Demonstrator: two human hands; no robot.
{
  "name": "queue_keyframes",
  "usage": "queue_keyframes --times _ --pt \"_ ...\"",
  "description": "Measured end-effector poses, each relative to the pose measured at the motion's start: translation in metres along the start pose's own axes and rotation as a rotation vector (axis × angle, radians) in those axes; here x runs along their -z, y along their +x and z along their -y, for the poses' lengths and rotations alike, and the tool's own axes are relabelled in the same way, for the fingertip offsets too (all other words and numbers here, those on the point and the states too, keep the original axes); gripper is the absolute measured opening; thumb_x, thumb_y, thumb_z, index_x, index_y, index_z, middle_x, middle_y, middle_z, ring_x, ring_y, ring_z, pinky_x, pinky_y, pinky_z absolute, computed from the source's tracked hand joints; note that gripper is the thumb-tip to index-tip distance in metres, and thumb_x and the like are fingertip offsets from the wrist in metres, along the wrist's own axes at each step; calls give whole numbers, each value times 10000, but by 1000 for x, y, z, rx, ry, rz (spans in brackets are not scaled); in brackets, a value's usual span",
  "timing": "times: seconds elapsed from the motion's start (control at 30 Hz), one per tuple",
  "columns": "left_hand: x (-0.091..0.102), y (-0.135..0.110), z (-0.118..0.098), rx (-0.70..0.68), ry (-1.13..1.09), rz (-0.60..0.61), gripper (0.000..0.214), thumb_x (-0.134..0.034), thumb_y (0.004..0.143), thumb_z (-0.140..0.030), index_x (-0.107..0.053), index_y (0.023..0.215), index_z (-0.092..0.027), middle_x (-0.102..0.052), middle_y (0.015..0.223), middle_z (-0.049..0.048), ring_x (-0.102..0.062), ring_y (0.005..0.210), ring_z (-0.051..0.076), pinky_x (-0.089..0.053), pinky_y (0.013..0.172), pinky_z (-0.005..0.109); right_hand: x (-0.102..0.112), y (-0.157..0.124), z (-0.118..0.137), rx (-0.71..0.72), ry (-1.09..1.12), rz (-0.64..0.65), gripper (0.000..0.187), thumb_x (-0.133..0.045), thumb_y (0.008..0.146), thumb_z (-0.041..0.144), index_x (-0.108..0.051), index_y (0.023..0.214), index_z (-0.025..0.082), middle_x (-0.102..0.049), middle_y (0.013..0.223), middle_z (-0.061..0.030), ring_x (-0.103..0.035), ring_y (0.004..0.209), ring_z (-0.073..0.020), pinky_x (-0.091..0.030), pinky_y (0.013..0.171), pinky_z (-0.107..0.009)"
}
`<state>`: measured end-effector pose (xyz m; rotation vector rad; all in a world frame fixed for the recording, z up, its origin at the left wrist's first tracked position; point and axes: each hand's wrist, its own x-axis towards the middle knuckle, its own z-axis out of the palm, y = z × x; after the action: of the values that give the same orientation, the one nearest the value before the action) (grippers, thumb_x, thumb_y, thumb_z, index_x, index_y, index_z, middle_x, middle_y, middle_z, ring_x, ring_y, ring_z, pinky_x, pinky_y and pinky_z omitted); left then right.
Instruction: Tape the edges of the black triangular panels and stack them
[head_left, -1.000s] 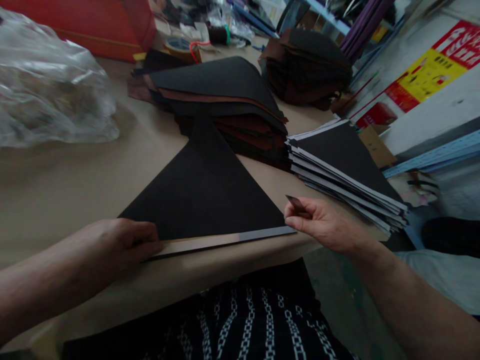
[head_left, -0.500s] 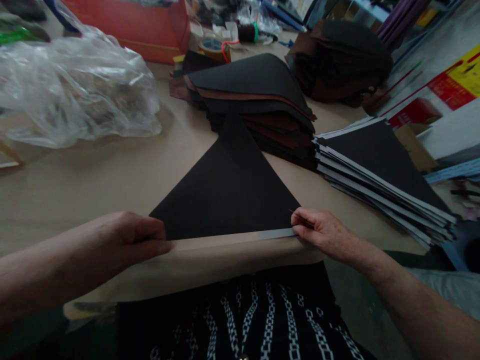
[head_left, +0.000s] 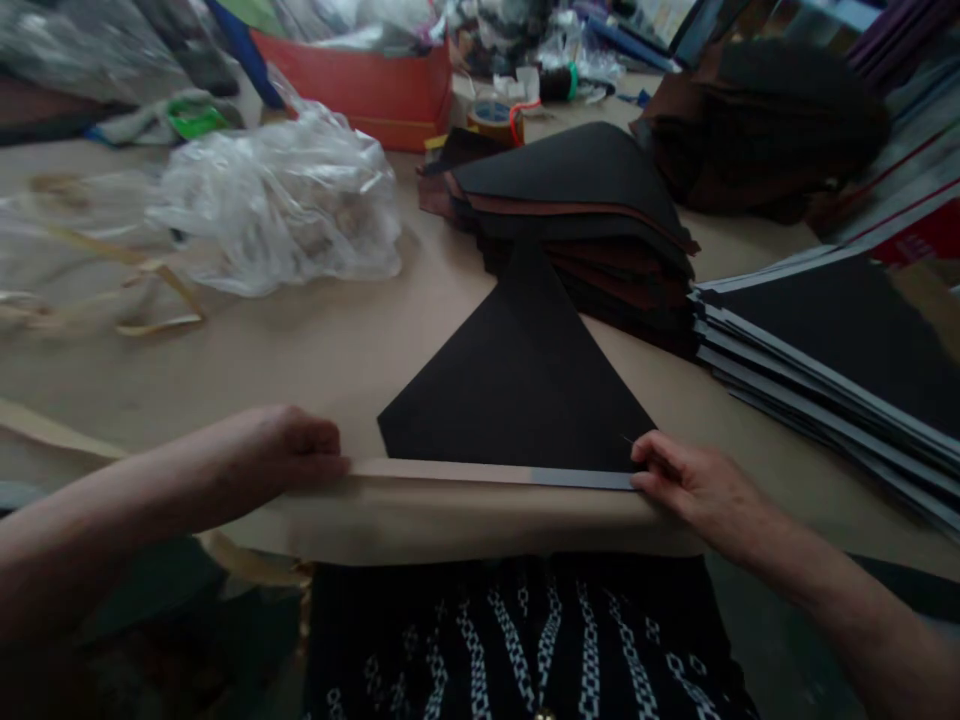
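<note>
A black fan-shaped sheet (head_left: 517, 380) lies flat on the table before me, its narrow end reaching to a pile of dark pieces. A narrow strip (head_left: 442, 471) runs along its near edge, beige on the left and pale grey at the right. My left hand (head_left: 311, 447) is closed on the strip's left end, beyond the sheet's left corner. My right hand (head_left: 671, 475) pinches at the sheet's right corner, where the strip's grey end is. A thin needle-like point (head_left: 628, 439) sticks out from the right fingers; the rest of it is hidden.
Behind the sheet sits a pile of black and brown pieces (head_left: 577, 170), with another dark pile (head_left: 765, 130) farther back. On the right is a stack of grey-edged black sheets (head_left: 847, 330). A crumpled clear plastic bag (head_left: 285, 205), a red box (head_left: 360, 90) and a tape roll (head_left: 495, 120) stand behind.
My left hand has drawn left, past the sheet's corner, with the strip in its fingers. My right hand stays at the right corner. The view has swung left.
</note>
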<state>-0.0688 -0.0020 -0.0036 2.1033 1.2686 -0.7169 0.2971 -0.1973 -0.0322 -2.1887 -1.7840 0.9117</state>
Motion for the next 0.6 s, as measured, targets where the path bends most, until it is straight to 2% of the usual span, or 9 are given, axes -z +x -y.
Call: queue_keyframes --times 0.13,0.27,0.53,0.6 --pt "6 -9 30 51 -1 -54 303 -451 739 -384 -641 667 -160 -476 547 -32 -406 548 120 -249 531 223 -3 2 -4 -52 5 18 210 -493 779 397 -577 857 220 -603 650 -12 -564 567 -160 -402 540 -272" --pt "12 -17 65 128 -26 -87 281 -475 747 -364 -622 655 -142 -445 538 -44 -387 547 108 -241 538 216 -6 2 -10 -111 31 35 274 -491 742 463 -603 864 244 -640 703 -52 -604 591 -192 -447 549 -303" --pt "20 -39 125 261 -136 -82 283 -496 736 -374 -627 702 -126 -472 567 -40 -430 577 117 -280 556 197 -10 -3 -29 -180 34 -3 193 -611 734 459 -630 883 337 -681 782 -61 -646 656 -195 -468 600 -297" --pt "21 -42 142 292 -171 -77 289 -494 737 -381 -627 716 -126 -489 570 -37 -451 584 121 -300 563 195 -13 -2 -34 -146 5 -96 191 -626 709 471 -647 853 347 -693 789 -63 -653 648 -196 -476 577 -283"
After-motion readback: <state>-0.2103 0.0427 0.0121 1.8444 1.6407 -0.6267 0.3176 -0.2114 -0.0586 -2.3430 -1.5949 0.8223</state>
